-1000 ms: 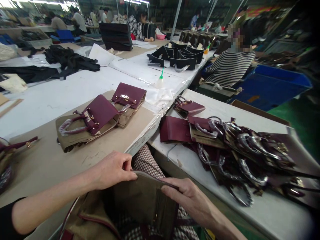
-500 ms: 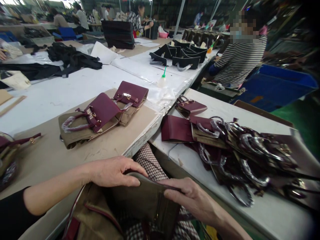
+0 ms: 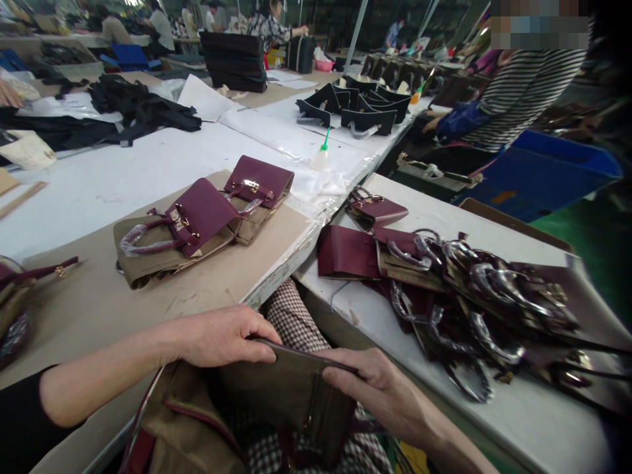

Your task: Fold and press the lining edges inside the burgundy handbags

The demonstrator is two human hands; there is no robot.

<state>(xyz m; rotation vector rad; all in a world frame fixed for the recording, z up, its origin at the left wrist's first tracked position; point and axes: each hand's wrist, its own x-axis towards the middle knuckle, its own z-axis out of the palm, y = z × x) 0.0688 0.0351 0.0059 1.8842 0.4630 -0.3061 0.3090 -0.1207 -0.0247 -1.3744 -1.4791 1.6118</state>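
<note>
An olive-brown bag piece (image 3: 291, 388) with maroon trim lies in my lap, above checked trousers. My left hand (image 3: 224, 337) grips its upper left edge, fingers curled over the rim. My right hand (image 3: 378, 390) pinches its upper right edge, thumb on the front. Two finished olive and maroon handbags (image 3: 197, 224) lie flat on a tan mat (image 3: 99, 303) on the table ahead of my left hand. To the right, a heap of maroon bag parts with wrapped handles (image 3: 464, 296) covers a second white table (image 3: 434, 204).
A small glue bottle with a green nozzle (image 3: 321, 155) stands past the handbags. Black bag pieces (image 3: 355, 108) and black cloth (image 3: 138, 108) lie farther back. A person in a striped top (image 3: 523, 99) stands at the right by a blue bin (image 3: 538, 171). Other workers sit far back.
Both hands stay on the bag piece, shifting slightly along its top edge. The view has tilted a little. The person in the striped top has risen and moved right.
</note>
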